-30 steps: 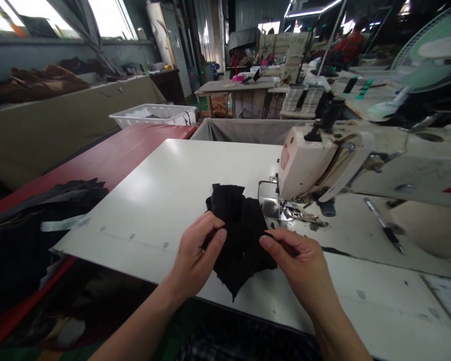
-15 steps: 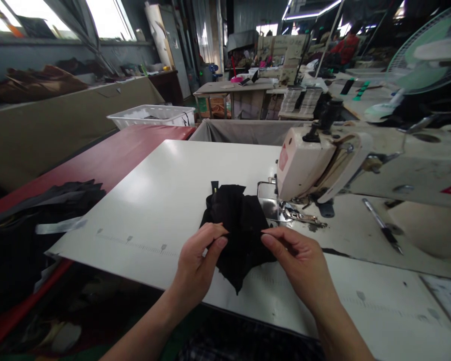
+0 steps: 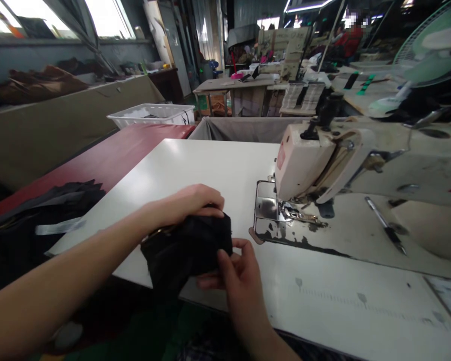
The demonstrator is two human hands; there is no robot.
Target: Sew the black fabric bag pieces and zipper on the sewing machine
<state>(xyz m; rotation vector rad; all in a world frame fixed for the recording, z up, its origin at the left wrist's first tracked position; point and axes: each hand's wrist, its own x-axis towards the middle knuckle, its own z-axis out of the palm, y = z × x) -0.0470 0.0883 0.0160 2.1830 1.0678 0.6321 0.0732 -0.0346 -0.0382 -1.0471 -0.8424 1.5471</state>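
A bunched piece of black fabric [image 3: 188,248] is lifted at the front edge of the white sewing table [image 3: 195,165]. My left hand [image 3: 190,200] lies over its top, fingers curled around it. My right hand [image 3: 236,273] grips it from below and from the right. The fabric sits left of the sewing machine [image 3: 323,160], whose presser foot [image 3: 291,213] and metal needle plate [image 3: 265,208] are uncovered.
A pile of black fabric pieces [image 3: 48,205] rests on the red table [image 3: 108,155] at left. A white basket [image 3: 150,115] stands behind it, and a grey cloth bin [image 3: 244,129] behind the sewing table. A screwdriver [image 3: 383,225] lies on the machine bed. Other workstations fill the background.
Both hands have gathered the black fabric and pulled it left and toward me, off the needle plate. My left arm now reaches across from the left.
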